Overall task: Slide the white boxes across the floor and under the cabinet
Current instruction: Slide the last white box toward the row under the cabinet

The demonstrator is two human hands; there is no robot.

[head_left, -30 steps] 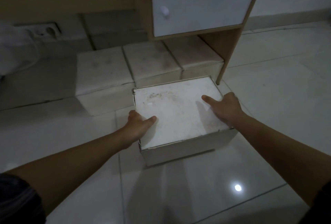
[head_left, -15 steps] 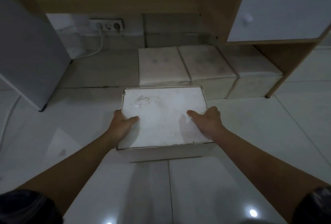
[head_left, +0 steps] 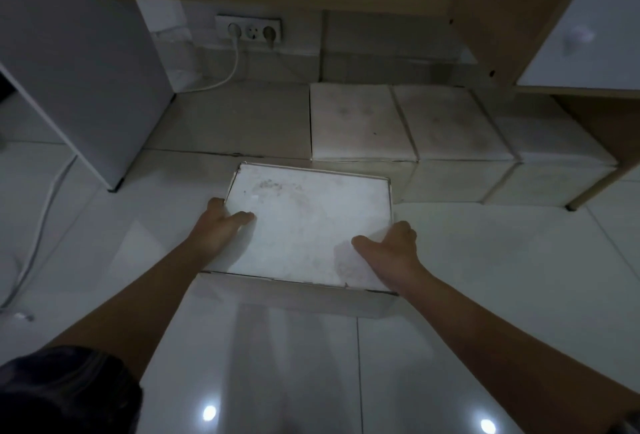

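A white box (head_left: 304,222) sits on the tiled floor in front of me. My left hand (head_left: 218,229) grips its left side, thumb on the lid. My right hand (head_left: 391,250) grips its right side near the front corner, thumb also on top. Behind it, three more white boxes stand in a row under the wooden cabinet (head_left: 485,17): one at the left (head_left: 356,121), one in the middle (head_left: 450,125) and one at the right (head_left: 554,146), partly in shadow. The held box's far right corner is close to the front of the row's left box.
A grey appliance (head_left: 79,62) stands at the left. A wall socket (head_left: 247,29) with a white cable (head_left: 221,81) is behind it. Another cable (head_left: 38,225) trails over the floor at far left. A cabinet leg (head_left: 588,191) touches down at right. A white door (head_left: 585,31) hangs above.
The box and both hands have shifted left along the row, from in front of the middle and right boxes to beside the left one. My view has swung left too.
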